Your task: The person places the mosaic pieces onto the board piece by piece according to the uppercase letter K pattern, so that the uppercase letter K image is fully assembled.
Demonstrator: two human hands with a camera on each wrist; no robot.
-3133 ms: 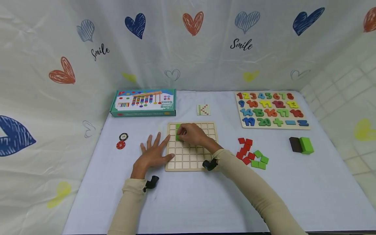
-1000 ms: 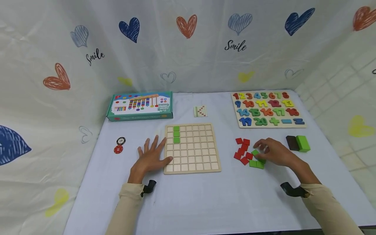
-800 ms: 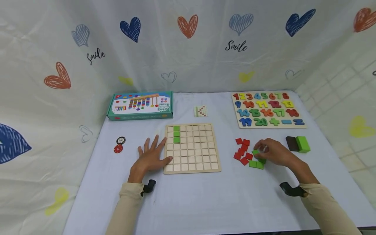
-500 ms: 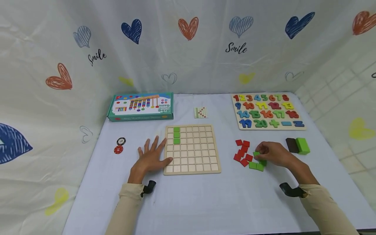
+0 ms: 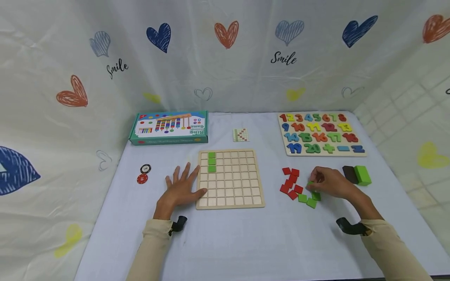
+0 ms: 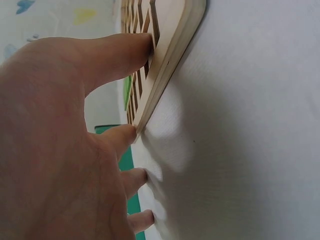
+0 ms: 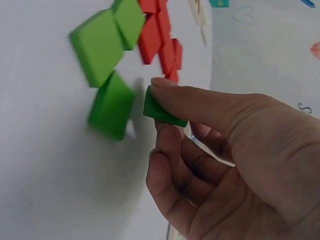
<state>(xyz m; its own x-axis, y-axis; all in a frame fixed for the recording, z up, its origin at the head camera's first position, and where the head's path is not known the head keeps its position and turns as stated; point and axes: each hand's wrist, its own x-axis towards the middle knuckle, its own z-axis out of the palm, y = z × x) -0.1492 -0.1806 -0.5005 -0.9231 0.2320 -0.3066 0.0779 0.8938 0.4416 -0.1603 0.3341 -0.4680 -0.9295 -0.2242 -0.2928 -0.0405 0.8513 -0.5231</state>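
1. Right hand [image 5: 330,182]: thumb and fingers pinch one green tile [image 7: 161,107], lifted just clear of the counter [image 5: 246,242], at the right edge of the loose tile pile.
2. Loose green tiles [image 5: 308,199]: three lie flat on the counter, just below and left of the pinched tile.
3. Red tiles [image 5: 291,181]: a cluster lying left of the green ones, some touching each other.
4. Left hand [image 5: 181,187]: spread flat on the counter, fingers straight; the thumb [image 6: 120,55] rests on the left rim of the wooden grid board [image 5: 230,178], and the index fingertip touches its edge.
5. Grid board: lies flat at the centre of the counter; three green tiles [image 5: 211,161] fill one column near its top left corner, stacked one cell above another.
6. Pattern card [image 5: 240,135]: lies just beyond the board's far edge.
7. Number puzzle board [image 5: 321,133]: far right of the counter.
8. Ring game box [image 5: 169,127]: far left.
9. Two poker chips [image 5: 144,174]: left of the left hand, touching each other.
10. Brown and green blocks [image 5: 358,175]: side by side, right of the right hand.
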